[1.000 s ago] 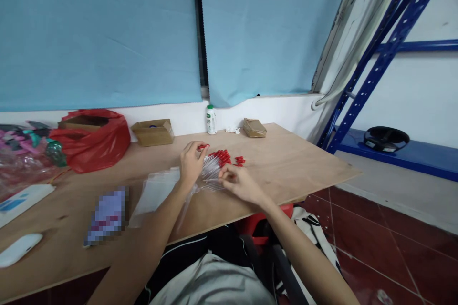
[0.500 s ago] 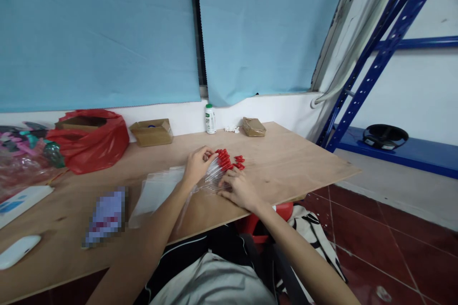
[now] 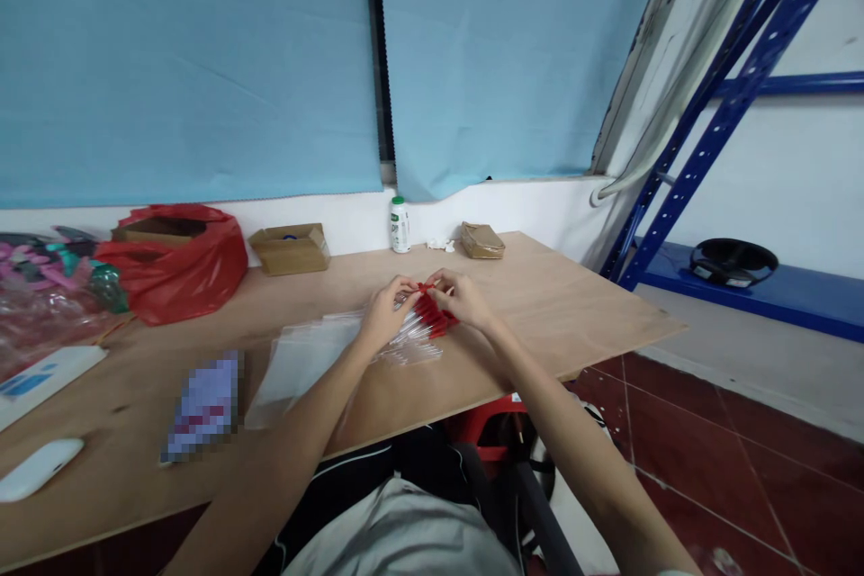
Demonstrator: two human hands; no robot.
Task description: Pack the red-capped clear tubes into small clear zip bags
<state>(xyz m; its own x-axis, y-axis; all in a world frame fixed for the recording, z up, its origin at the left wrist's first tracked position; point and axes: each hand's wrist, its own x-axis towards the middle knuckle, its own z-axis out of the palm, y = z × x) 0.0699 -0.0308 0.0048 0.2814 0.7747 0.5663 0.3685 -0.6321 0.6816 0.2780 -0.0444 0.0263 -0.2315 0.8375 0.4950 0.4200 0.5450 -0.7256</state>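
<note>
A bundle of slim clear tubes [image 3: 409,349] with red ends [image 3: 430,319] lies on the wooden table in front of me. My left hand [image 3: 386,315] is closed, thumb and fingers pinching at the far side of the bundle. My right hand [image 3: 465,299] meets it from the right, also pinching. Between both sets of fingertips shows a small red end [image 3: 425,287] of one of these tubes; its exact shape is partly hidden by the fingers. Flat clear plastic bags [image 3: 297,369] lie under and beside my left forearm.
Along the wall stand a red plastic bag [image 3: 195,274], an open cardboard box [image 3: 290,252], a white bottle with green cap [image 3: 400,227] and a taped brown package [image 3: 481,240]. A blurred purple packet [image 3: 206,405] and a white device [image 3: 40,470] lie left. The table's front edge is close.
My right hand has moved from the near side of the tubes up and away to their red ends. Both hands now meet there, fingertips together.
</note>
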